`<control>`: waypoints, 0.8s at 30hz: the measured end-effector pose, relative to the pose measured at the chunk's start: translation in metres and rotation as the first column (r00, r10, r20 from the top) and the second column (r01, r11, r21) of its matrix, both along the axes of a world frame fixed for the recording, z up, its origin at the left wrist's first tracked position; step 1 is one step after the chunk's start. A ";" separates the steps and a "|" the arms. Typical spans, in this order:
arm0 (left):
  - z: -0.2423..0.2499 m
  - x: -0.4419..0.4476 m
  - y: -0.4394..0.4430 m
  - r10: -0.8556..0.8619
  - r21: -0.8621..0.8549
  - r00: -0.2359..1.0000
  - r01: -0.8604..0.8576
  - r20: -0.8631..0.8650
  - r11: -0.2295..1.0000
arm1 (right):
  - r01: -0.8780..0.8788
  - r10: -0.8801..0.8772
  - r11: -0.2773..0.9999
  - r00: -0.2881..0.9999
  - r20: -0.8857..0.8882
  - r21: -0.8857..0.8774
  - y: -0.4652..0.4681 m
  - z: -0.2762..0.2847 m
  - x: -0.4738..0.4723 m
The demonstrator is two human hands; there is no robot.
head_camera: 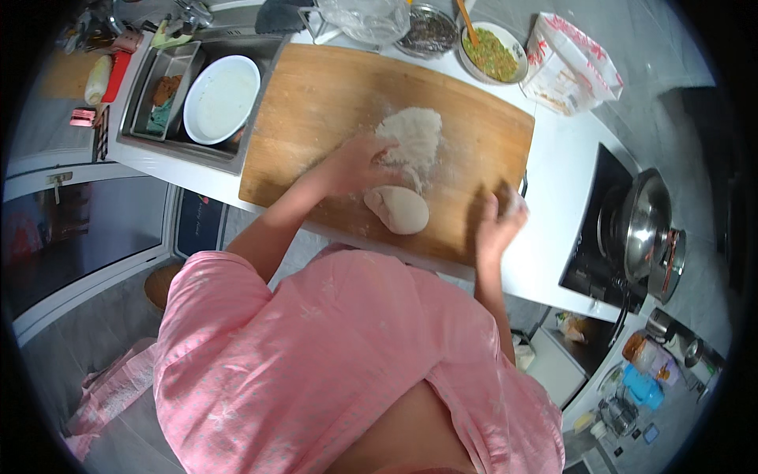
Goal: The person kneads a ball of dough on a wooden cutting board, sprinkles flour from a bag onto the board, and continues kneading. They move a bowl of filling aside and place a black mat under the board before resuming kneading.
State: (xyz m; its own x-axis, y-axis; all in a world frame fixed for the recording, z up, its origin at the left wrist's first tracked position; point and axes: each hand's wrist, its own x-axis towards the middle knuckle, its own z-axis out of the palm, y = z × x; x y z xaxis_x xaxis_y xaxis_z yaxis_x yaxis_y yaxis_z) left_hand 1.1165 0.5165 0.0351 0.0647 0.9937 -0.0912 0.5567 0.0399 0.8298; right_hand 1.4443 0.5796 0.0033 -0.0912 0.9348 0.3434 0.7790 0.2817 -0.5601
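Note:
A smooth lump of dough (400, 210) with a fold on its left side rests near the front edge of a wooden board (320, 95). Behind it, loose white flour (414, 136) is spread in a pile. My left hand (364, 163) is over the board at the pile's left edge, just behind the dough, fingers apart and holding nothing visible. At the board's right edge is my right hand (500, 222), apart from the dough. Its thumb stands away from the blurred fingers, which look whitish; whether they hold something cannot be told.
Left of the board, a sink (231, 157) holds a white basin (222, 98) and a metal tray (142, 115). Behind stand a bowl of chopped filling (494, 56), a film-covered bowl (426, 32) and a white-and-red bag (568, 65). A wok (645, 225) sits on the cooktop (586, 237) at right.

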 end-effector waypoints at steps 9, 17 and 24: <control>-0.020 0.040 -0.032 -0.045 -0.139 0.988 0.025 -0.145 0.990 | -0.450 0.448 0.885 0.893 -0.048 -0.114 -0.038 -0.018 -0.117; 0.041 0.020 0.002 -0.093 0.082 0.897 0.142 -0.433 0.987 | -0.445 0.160 0.815 0.788 -0.595 -0.371 -0.007 -0.012 -0.162; -0.024 0.048 -0.091 0.159 0.011 0.856 -0.177 -0.493 0.984 | -0.517 0.530 0.840 0.847 -0.047 0.165 -0.056 -0.016 -0.161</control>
